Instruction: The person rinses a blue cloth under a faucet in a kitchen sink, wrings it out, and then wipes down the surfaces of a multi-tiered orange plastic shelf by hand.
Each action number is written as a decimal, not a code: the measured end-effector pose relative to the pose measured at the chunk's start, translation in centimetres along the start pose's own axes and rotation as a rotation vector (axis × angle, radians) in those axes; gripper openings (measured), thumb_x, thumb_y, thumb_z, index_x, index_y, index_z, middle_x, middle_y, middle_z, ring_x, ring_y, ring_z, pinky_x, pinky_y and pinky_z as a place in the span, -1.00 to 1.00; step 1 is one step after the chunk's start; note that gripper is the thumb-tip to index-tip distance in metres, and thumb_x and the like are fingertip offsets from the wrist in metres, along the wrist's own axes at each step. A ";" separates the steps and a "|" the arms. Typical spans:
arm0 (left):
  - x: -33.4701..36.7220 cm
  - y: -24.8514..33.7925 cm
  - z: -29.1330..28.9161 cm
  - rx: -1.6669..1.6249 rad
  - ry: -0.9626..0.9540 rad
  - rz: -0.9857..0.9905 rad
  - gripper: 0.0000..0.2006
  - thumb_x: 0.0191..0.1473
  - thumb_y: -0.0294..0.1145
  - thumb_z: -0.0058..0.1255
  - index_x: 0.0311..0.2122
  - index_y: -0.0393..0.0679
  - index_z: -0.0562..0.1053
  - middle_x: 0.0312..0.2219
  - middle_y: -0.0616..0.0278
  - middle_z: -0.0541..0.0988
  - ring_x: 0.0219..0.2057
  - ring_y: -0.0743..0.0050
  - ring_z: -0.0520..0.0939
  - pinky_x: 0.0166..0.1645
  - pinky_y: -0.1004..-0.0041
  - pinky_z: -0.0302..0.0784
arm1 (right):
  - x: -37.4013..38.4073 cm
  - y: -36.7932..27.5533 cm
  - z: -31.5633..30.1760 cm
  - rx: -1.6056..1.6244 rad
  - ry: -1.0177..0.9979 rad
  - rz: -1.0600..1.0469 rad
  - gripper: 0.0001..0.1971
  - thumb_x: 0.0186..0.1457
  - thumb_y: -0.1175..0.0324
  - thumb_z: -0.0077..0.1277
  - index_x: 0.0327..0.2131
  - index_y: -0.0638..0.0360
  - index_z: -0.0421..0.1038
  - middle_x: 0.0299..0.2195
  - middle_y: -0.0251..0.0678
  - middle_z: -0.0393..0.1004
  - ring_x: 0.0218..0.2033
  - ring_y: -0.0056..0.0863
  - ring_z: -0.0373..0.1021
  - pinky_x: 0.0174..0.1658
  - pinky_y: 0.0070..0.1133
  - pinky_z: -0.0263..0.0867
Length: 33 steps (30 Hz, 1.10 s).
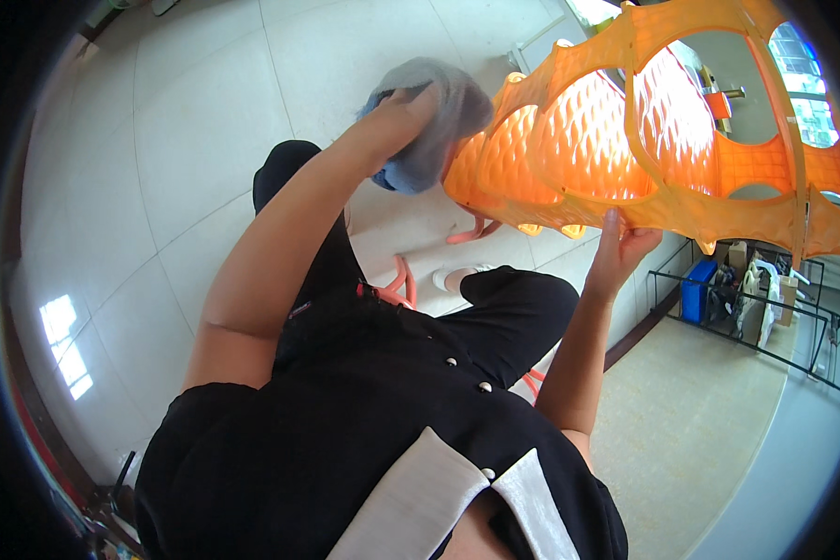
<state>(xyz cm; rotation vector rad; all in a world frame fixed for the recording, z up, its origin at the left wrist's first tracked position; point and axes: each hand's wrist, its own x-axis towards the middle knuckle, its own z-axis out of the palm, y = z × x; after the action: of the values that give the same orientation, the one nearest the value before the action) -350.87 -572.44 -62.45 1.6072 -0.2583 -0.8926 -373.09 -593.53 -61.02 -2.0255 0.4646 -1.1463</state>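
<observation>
A bunched grey-and-blue cloth (pixel 453 103) is wrapped about my left hand (pixel 409 110), whose fingers are mostly hidden in it. The cloth meets the left end of a large orange plastic rack (pixel 667 191) with rounded openings in its frame and textured panels between. My right hand (pixel 625 245) grips the rack's lower edge, thumb on the near side and the other fingers bent behind. The rack lies tilted across the upper right, rising above my knees.
Pale floor tiles (pixel 196 159) spread to the left. Pinkish-red curved legs (pixel 401 280) show between my knees. At right, a black wire shelf (pixel 756 345) holds a blue box (pixel 697 291) and bagged items. A window (pixel 803 84) is behind the rack.
</observation>
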 end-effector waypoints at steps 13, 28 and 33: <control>2.5 3.6 11.9 0.638 -0.472 0.840 -0.68 0.08 -0.25 -0.15 -0.07 -0.16 0.35 -0.12 0.04 0.43 -0.08 0.15 0.43 -0.01 0.40 0.32 | 0.5 0.0 -0.1 -0.021 0.075 0.071 -0.40 -0.16 0.45 0.18 -0.07 0.34 0.07 -0.13 -0.16 0.25 -0.11 -0.48 0.24 -0.04 -0.52 0.18; 9.3 7.3 19.4 0.507 -0.494 0.632 -0.69 0.05 -0.27 -0.13 -0.12 -0.16 0.38 -0.20 0.02 0.46 -0.16 0.13 0.47 -0.09 0.38 0.38 | 1.3 -0.9 -2.2 -0.143 0.156 -0.018 -0.44 -0.35 0.25 0.27 -0.24 0.26 0.25 -0.44 -0.16 0.34 -0.41 -0.17 0.29 -0.33 -0.38 0.17; 8.5 4.9 18.2 0.642 -0.469 0.562 -0.69 0.04 -0.27 -0.14 -0.12 -0.16 0.38 -0.21 0.02 0.46 -0.18 0.13 0.48 -0.10 0.38 0.39 | 0.9 -0.6 -3.5 -0.096 0.144 0.005 -0.50 -0.27 0.26 0.22 -0.25 0.26 0.26 -0.44 -0.13 0.33 -0.40 -0.14 0.28 -0.33 -0.39 0.16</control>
<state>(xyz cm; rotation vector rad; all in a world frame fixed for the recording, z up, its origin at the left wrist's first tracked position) -355.75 -592.46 -61.08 1.7261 -1.3680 -0.7613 -375.63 -595.16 -58.92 -2.0293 0.6071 -1.2947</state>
